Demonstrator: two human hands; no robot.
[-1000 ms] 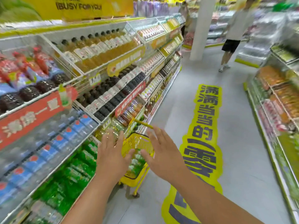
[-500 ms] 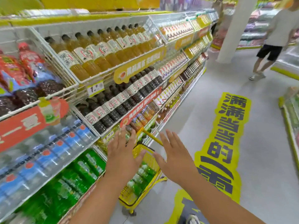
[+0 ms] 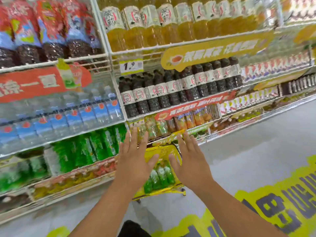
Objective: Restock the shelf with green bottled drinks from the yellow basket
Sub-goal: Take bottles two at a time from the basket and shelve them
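At far left, the white wire shelf (image 3: 109, 56) carried blue-labelled water bottles (image 3: 71, 115) above a row of green bottled drinks (image 3: 95, 147). Just right of that row, the left hand (image 3: 135, 161) hovered with fingers spread straight, holding nothing. Between the hands stood the yellow basket (image 3: 160, 151) on the floor, green bottles (image 3: 159, 177) upright inside it. The right hand (image 3: 189, 161) was likewise spread flat and empty above the basket's right side. Farther right ran grey floor with a yellow floor sticker (image 3: 282, 199).

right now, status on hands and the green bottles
Left hand and right hand open, empty, above yellow basket. Green bottles in basket. Nothing in the way.
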